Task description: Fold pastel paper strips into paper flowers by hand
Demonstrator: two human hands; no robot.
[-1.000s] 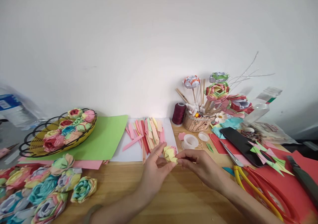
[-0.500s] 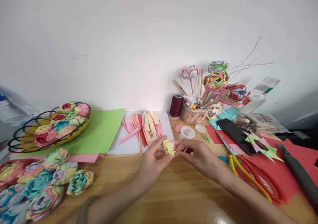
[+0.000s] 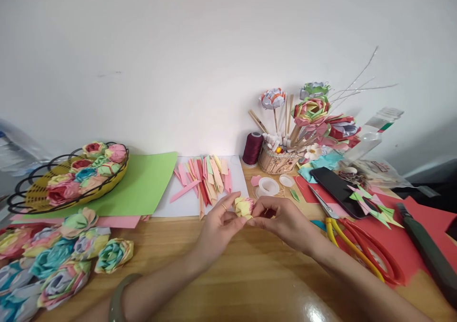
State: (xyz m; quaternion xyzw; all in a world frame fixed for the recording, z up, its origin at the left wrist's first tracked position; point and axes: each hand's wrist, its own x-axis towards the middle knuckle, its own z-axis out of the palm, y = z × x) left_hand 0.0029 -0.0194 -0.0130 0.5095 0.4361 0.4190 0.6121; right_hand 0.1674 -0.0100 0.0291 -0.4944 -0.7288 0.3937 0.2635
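Note:
A small yellow and pink paper flower point(image 3: 243, 207) is held just above the wooden table point(image 3: 235, 284), between my two hands. My left hand point(image 3: 222, 224) grips its left side with thumb and fingers. From the right, the fingertips of my right hand point(image 3: 280, 219) pinch the flower's lower right edge. Beyond my hands lie many folded paper strips point(image 3: 210, 179) in pink, red and peach on a white sheet point(image 3: 167, 205). A white tape roll point(image 3: 268, 187) sits behind my right hand.
At left are a yellow basket point(image 3: 35, 193) of paper flowers and more paper flowers point(image 3: 53, 260) on the table. Scissors point(image 3: 357, 250), a black phone point(image 3: 337, 191) and a dark green tool point(image 3: 426, 250) lie at right. A thread spool point(image 3: 252, 149) stands beside a decorated basket point(image 3: 278, 162).
The view has shifted slightly, so most things sit a little higher in the picture. Both hands keep hold of the paper flower, with only a slight change in its angle.

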